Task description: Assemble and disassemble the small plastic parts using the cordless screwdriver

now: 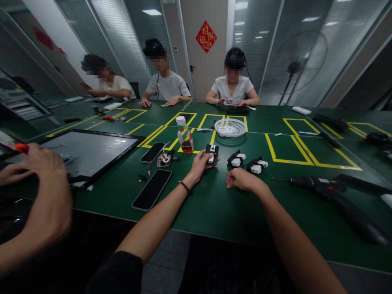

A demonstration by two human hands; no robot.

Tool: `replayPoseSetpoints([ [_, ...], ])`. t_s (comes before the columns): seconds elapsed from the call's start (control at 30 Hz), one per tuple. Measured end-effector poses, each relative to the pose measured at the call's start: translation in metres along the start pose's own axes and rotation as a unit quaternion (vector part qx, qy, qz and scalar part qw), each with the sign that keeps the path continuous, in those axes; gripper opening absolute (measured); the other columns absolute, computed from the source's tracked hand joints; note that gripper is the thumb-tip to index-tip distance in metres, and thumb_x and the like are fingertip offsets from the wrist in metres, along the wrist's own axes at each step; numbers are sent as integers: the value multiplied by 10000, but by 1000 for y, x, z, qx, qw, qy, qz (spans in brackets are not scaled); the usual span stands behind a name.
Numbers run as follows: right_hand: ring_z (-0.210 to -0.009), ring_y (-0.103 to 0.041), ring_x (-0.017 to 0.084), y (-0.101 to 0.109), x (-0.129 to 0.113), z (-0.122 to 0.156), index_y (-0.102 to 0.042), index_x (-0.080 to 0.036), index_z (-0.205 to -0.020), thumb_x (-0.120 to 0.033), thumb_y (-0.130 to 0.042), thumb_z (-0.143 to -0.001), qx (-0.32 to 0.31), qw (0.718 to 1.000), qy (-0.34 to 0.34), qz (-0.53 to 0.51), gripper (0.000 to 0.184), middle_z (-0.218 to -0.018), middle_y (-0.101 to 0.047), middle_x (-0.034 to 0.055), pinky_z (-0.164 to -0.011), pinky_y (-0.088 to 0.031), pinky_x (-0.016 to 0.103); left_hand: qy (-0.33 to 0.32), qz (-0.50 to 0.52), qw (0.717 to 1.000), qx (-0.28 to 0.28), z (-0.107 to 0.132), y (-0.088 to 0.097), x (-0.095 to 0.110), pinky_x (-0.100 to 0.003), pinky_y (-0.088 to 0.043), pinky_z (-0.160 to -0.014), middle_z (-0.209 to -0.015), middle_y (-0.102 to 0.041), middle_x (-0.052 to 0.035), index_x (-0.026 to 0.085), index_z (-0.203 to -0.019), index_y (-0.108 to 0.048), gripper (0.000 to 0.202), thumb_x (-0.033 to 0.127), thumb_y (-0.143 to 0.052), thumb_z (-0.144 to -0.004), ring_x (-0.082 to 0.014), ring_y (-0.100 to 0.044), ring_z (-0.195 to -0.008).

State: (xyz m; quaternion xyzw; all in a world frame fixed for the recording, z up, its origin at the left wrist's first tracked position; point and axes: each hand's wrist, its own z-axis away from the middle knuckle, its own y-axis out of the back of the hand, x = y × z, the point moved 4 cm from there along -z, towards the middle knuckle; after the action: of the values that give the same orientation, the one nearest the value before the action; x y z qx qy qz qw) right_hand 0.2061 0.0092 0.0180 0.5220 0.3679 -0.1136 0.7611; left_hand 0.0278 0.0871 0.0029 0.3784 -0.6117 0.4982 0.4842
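Left grip (199,164) holds the black case (216,153), well in from the bench's (220,216) near edge; right grip (241,179) curls at four o'clock from it, contents unreadable, green surface running toward six o'clock.

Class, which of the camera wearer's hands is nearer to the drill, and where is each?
Right. The right hand is left of the drill; the left hand is farther left, holding a small device.

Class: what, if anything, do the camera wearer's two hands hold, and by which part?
The left hand holds a small black-and-white piece by its near left part. The right hand is curled, with nothing visible in it.
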Motion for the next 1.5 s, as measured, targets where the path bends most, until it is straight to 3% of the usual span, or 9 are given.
replayPoseSetpoints([
  [0.2, -667, -664, 177, 2, -6, 0, -732, -170, -782, -114, -683, -787, 31, 999, 19, 8, 75, -716, -728, 47, -611, -460, 251, -10, -12, 1000, -10, 0, 0, -1, -328, -599, -680, -1077, -703, -108, 192, -1288, -545, 554, 399, -715, -804, -202, -718, -799],
  [0.33, -667, -657, 164, 13, -13, -1, -692, -164, -880, -202, -598, -892, 112, 991, 61, -35, 102, -722, -716, 40, -645, -476, 261, -25, -33, 999, -1, 0, 1, -3, -337, -599, -685, -1018, -717, -99, 182, -1328, -514, 622, 369, -746, -782, -213, -709, -812],
  [0.53, -721, -673, 177, 31, -24, 3, -665, -183, -926, -280, -621, -879, 260, 949, 110, -141, 116, -794, -714, 33, -692, -513, 283, -53, -68, 996, -16, 2, -3, -3, -352, -593, -750, -1062, -722, -107, 174, -1358, -493, 683, 338, -771, -757, -212, -702, -854],
  [0.73, -819, -675, 202, 33, -30, 7, -632, -203, -1030, -301, -591, -895, 357, 907, 131, -180, 171, -926, -705, 56, -757, -530, 316, -72, -85, 993, -50, 4, -8, -1, -401, -559, -896, -1162, -701, -138, 153, -1364, -483, 706, 316, -784, -746, -245, -688, -1006],
  [0.97, -837, -664, 211, 30, -40, 11, -707, -209, -955, -284, -548, -939, 378, 906, 171, -84, 177, -938, -714, 64, -780, -508, 337, -94, -111, 987, -71, 7, -11, 2, -430, -514, -981, -1210, -680, -149, 138, -1381, -455, 711, 303, -769, -765, -242, -664, -1083],
  [1.37, -908, -674, 223, 29, -39, 10, -696, -222, -1041, -214, -552, -934, 382, 905, 180, -56, 179, -998, -726, 56, -835, -508, 353, -112, -162, 977, -87, 12, -15, 5, -418, -501, -999, -1251, -657, -147, 152, -1387, -476, 700, 288, -768, -765, -243, -646, -1117],
  [1.5, -922, -659, 227, 28, -40, 10, -702, -222, -980, -190, -540, -939, 393, 900, 188, -27, 170, -971, -716, 58, -859, -487, 359, -110, -163, 976, -95, 12, -15, 4, -433, -499, -1002, -1237, -665, -142, 168, -1390, -479, 709, 298, -776, -759, -249, -648, -1116],
])
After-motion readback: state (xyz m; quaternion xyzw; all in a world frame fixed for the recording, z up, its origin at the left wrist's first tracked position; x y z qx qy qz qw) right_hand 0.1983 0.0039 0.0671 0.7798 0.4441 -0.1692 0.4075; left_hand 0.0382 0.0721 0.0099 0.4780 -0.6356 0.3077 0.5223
